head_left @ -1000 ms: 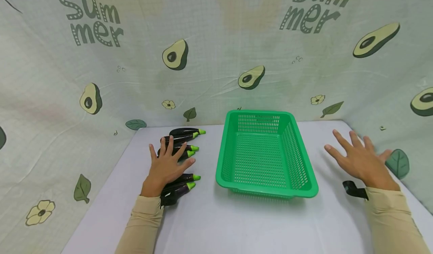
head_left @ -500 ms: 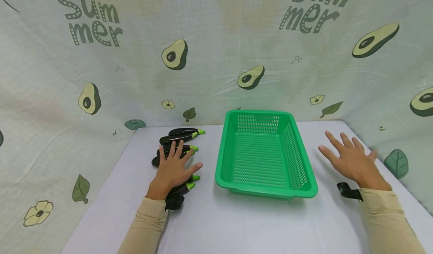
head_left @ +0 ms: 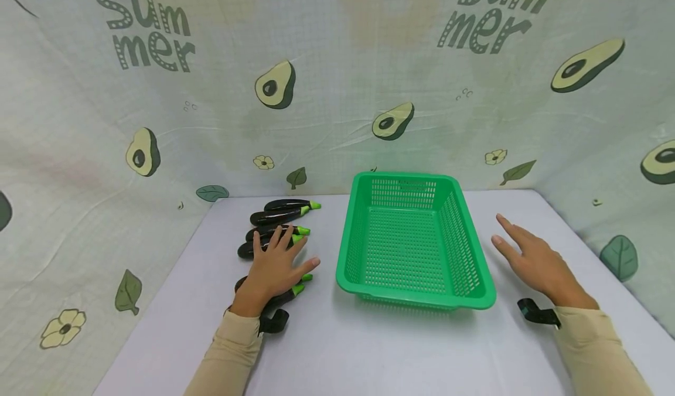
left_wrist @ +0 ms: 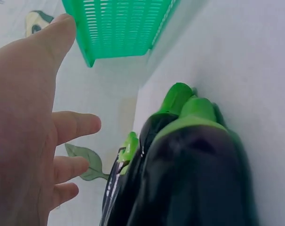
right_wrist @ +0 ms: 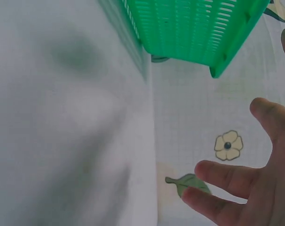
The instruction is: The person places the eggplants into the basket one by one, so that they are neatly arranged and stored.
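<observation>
Several dark eggplants with green stem ends lie in a column on the left of the table; the farthest eggplant (head_left: 287, 205) points its stem right. My left hand (head_left: 274, 270) hovers over the nearer ones with fingers spread, holding nothing, and hides parts of them. In the left wrist view, a large eggplant (left_wrist: 194, 174) lies beside the hand, apart from the fingers. A green plastic basket (head_left: 406, 249) stands at the middle with nothing in it. To its right, my right hand (head_left: 543, 267) is raised above the table, fingers extended and apart from the basket.
The white table (head_left: 401, 355) meets a hanging cloth (head_left: 327, 91) printed with avocados, leaves and lettering at its back and sides. A black wrist camera (head_left: 273, 322) sits on the left wrist, another black camera (head_left: 535, 312) on the right.
My left hand has shifted right and slightly nearer over the eggplants. My right hand has moved left toward the basket and a little nearer. Basket and eggplants stay in place.
</observation>
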A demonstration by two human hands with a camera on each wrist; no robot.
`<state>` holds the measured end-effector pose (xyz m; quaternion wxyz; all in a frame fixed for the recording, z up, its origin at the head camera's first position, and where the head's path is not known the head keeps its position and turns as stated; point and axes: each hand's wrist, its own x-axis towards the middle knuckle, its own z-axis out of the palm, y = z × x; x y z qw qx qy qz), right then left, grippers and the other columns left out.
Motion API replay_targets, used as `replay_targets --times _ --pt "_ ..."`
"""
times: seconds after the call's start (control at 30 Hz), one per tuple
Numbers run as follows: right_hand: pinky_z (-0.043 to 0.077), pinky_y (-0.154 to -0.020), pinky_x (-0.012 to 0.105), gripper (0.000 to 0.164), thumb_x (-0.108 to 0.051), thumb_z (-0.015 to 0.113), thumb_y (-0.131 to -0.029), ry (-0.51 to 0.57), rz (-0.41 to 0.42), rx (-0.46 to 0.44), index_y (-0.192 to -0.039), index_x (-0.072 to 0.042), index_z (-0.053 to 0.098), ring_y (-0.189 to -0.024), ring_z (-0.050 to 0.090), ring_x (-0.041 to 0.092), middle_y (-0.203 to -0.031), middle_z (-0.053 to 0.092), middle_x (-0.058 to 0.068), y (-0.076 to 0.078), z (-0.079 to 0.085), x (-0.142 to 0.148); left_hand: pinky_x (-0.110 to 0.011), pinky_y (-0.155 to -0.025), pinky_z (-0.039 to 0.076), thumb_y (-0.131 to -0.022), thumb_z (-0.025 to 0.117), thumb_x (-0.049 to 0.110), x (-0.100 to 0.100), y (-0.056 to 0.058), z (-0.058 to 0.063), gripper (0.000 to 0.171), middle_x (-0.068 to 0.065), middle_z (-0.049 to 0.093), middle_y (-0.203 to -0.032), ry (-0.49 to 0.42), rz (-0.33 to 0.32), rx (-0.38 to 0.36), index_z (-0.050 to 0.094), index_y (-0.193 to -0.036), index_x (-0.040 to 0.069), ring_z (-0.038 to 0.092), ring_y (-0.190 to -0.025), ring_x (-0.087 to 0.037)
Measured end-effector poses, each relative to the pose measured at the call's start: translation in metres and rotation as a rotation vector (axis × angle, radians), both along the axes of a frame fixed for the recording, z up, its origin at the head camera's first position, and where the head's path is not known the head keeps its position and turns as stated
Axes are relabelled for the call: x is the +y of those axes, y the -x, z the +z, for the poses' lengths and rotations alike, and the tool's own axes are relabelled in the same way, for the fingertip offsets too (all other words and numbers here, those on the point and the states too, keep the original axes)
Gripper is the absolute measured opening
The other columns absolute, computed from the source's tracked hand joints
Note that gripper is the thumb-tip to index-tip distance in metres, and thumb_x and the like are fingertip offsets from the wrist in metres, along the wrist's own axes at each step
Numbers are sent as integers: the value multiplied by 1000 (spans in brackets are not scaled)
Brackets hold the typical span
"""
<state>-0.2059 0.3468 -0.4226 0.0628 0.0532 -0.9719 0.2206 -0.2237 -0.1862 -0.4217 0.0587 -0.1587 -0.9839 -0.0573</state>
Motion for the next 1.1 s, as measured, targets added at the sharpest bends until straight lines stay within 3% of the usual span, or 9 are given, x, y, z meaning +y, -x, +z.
replay_targets --times 0.27,0.57,0.73,0.87,0.9,1.0,1.1 --pt "30 -93 78 66 -48 34 -108 80 10 -14 -163 -20 10 -129 38 60 -155 29 31 -3 -1 -15 -73 -110 -3 -94 40 75 -8 -6 -10 77 -16 33 -160 -11 14 14 53 -148 22 22 -149 -39" --pt "38 -92 73 58 -38 31 -111 221 83 15 -163 -20 12 -123 49 57 -146 42 35 -8 -5 -24 -75 -108 6 -96 46 69 -21 -15 -16 70 -15 46 -151 -69 14 96 60 -141 18 35 -142 -37" --pt "49 -86 64 55 -29 29 -112 327 165 53 -163 -17 11 -115 56 54 -140 47 37 -9 -11 -29 -75 -107 11 -99 49 62 -26 -18 -17 62 -15 50 -147 -96 9 155 64 -136 15 41 -138 -36" --pt "56 -82 47 54 -27 28 -112 379 207 59 -163 -17 11 -114 58 53 -139 47 38 -8 -16 -30 -75 -107 16 -99 55 55 -31 -21 -17 54 -16 54 -143 -133 9 210 67 -132 14 46 -135 -35" --pt "56 -82 42 54 -27 28 -112 386 212 52 -163 -17 11 -114 59 49 -140 46 37 -7 -17 -30 -74 -107 16 -99 57 53 -33 -21 -17 52 -15 55 -142 -140 10 222 67 -131 13 46 -134 -35" --pt "54 -80 27 55 -28 30 -112 402 207 34 -163 -19 11 -115 61 20 -145 43 34 -7 -20 -29 -72 -107 22 -98 62 47 -37 -22 -18 47 -15 58 -139 -169 13 261 69 -128 12 50 -130 -35" --pt "53 -79 23 56 -27 34 -112 425 193 37 -163 -19 14 -107 54 -6 -143 46 31 -5 -23 -30 -64 -101 38 -96 67 40 -42 -23 -19 40 -14 64 -129 -204 19 321 73 -121 10 58 -121 -35"
